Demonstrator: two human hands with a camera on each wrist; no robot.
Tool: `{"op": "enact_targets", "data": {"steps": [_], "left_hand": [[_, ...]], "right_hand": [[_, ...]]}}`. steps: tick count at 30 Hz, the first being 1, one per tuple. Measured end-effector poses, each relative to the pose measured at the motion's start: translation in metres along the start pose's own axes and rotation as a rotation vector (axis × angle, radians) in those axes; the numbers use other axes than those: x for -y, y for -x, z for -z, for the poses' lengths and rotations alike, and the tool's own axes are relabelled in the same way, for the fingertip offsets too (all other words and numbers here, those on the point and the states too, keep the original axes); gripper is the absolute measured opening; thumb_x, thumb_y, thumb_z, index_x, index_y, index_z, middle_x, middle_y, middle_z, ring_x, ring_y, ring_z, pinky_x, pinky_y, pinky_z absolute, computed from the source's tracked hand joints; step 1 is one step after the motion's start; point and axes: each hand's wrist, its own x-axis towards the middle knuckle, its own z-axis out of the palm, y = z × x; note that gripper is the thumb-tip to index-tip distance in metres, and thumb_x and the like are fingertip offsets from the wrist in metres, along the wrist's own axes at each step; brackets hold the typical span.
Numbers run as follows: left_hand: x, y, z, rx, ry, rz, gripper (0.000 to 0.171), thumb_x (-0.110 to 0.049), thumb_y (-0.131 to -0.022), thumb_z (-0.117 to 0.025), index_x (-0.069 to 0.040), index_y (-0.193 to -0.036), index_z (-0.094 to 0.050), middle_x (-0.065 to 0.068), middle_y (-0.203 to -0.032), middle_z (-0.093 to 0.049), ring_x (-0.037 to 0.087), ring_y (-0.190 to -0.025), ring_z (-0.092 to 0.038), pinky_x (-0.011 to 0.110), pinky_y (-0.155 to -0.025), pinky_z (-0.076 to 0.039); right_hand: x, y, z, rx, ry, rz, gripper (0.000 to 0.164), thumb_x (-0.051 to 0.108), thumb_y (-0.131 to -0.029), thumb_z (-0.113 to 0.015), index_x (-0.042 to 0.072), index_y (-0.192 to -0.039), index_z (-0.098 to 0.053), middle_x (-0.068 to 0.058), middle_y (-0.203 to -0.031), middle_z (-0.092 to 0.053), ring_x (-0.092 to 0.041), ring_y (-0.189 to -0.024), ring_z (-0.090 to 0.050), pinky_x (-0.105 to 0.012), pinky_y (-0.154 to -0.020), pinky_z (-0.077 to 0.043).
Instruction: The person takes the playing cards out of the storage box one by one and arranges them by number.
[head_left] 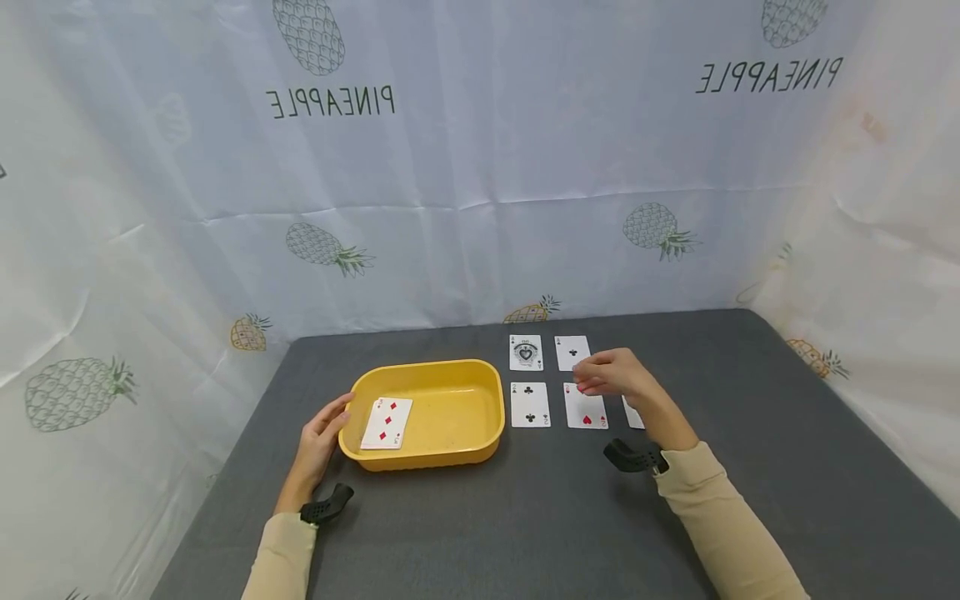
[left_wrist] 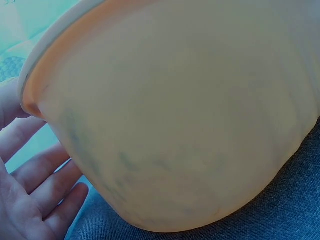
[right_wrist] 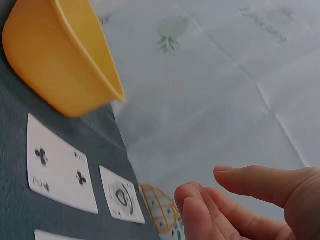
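Observation:
My left hand point(head_left: 318, 442) rests against the left end of a yellow tub point(head_left: 465, 457), its fingers relaxed along the outer wall in the left wrist view. A three of diamonds point(head_left: 386, 423) lies face up inside the tub. My right hand point(head_left: 617, 373) hovers above the cards, fingers loosely bent; the right wrist view shows a gap between thumb and fingers, with nothing held. Partly covered by it is a two of hearts point(head_left: 586, 410). Left of that lies a two of clubs point(head_left: 530, 405). Behind are an ace of clubs point(head_left: 572, 350) and a card with an ornate black emblem point(head_left: 526, 352).
Another card point(head_left: 633, 415) shows partly from behind the right forearm. The dark grey table point(head_left: 480, 533) is bounded by pale curtains point(head_left: 480, 150) printed with pineapples at the back and both sides. A black band point(head_left: 326, 506) sits on each wrist.

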Motion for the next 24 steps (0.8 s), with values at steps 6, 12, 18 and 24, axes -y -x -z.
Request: {"op": "enact_targets", "data": {"steps": [6,12,18,24], "left_hand": [[0.001,0.0,0.0,0.009,-0.002,-0.003,0.051,-0.018,-0.101,-0.05,0.012,-0.14,-0.038,-0.031,-0.113,-0.058,-0.014,-0.104,-0.057,0.007,-0.084,-0.049],[0.001,0.0,0.0,0.009,-0.009,-0.001,0.05,-0.018,-0.1,-0.05,0.011,-0.14,-0.039,-0.032,-0.113,-0.058,-0.014,-0.104,-0.057,0.007,-0.084,-0.049],[0.0,0.0,-0.001,-0.005,-0.009,0.0,0.049,-0.017,-0.1,-0.051,0.01,-0.139,-0.04,-0.031,-0.113,-0.058,-0.014,-0.105,-0.056,0.007,-0.085,-0.049],[0.001,0.0,0.0,-0.003,-0.006,-0.005,0.05,-0.017,-0.1,-0.051,0.011,-0.139,-0.04,-0.031,-0.113,-0.059,-0.014,-0.105,-0.056,0.006,-0.085,-0.049]], "right_hand": [[0.013,-0.007,-0.025,0.067,-0.012,0.007,0.042,0.014,-0.093,-0.061,-0.019,-0.118,-0.056,0.003,-0.077,-0.07,-0.006,-0.071,-0.068,-0.03,-0.075,-0.06],[0.026,-0.013,-0.056,0.116,0.007,0.009,0.036,0.013,-0.091,-0.063,-0.014,-0.114,-0.062,-0.008,-0.085,-0.073,-0.01,-0.071,-0.069,-0.036,-0.079,-0.06],[0.038,-0.019,-0.09,0.193,0.009,0.002,0.033,0.01,-0.089,-0.066,-0.013,-0.112,-0.065,-0.015,-0.088,-0.074,-0.013,-0.071,-0.071,-0.042,-0.083,-0.058],[0.045,-0.024,-0.124,0.228,-0.02,-0.004,0.027,0.01,-0.088,-0.067,-0.011,-0.106,-0.068,-0.017,-0.088,-0.074,-0.02,-0.075,-0.074,-0.04,-0.079,-0.059]]}}
